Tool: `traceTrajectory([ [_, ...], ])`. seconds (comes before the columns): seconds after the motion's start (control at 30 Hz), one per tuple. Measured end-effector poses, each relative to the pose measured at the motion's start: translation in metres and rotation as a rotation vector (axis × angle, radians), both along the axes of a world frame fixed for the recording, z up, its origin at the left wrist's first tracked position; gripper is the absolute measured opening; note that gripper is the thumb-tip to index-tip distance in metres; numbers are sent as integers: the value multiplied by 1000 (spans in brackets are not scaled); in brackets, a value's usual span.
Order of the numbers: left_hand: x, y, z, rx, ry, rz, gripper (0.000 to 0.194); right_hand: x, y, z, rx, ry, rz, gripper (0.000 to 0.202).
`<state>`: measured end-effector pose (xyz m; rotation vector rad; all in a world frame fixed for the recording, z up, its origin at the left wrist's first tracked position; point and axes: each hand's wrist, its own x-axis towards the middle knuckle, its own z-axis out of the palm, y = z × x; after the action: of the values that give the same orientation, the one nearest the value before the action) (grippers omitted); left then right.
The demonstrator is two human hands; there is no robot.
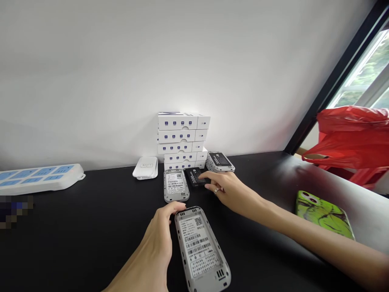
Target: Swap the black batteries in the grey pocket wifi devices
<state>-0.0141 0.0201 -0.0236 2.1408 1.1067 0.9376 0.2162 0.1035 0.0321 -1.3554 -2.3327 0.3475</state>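
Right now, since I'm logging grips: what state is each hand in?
Left hand: at the upper-left corner of the nearest device; closed or not, cannot tell.
Right hand: partly curled at the black battery; grip unclear.

Open tabletop (91, 235) leftward, box stack (178, 137) behind battery (193, 178)

White boxes (179, 136): five seen, all in one pile. Gray gadgets with labels showing: two. Back gadget (176, 198) just in front of box pile, front gadget (202, 247) farther in front. Gadget with battery inside (225, 167): at least one, right of box pile; hard to tell if more under it. Loose battery (193, 178): one, in front of box pile. White covers (146, 166): at least two, left of box pile. Power strip (65, 178): one, far left of box pile. Phone (323, 215): one, right of box pile. Red bag (355, 125): one, far right of box pile. Hands: two, left hand (162, 227) and right hand (223, 184), both in front of box pile. Ring (216, 191): one.
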Motion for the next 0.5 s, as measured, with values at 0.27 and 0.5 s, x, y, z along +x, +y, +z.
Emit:
traceTrajectory([
  [0.27, 0, -3, 1, 22, 33, 35, 101, -13, -69, 14, -330, -178, 52, 33],
  [0.5, 7, -10, 15, 256, 77, 161, 109, -22, -46, 21, -196, -16, 88, 26],
])
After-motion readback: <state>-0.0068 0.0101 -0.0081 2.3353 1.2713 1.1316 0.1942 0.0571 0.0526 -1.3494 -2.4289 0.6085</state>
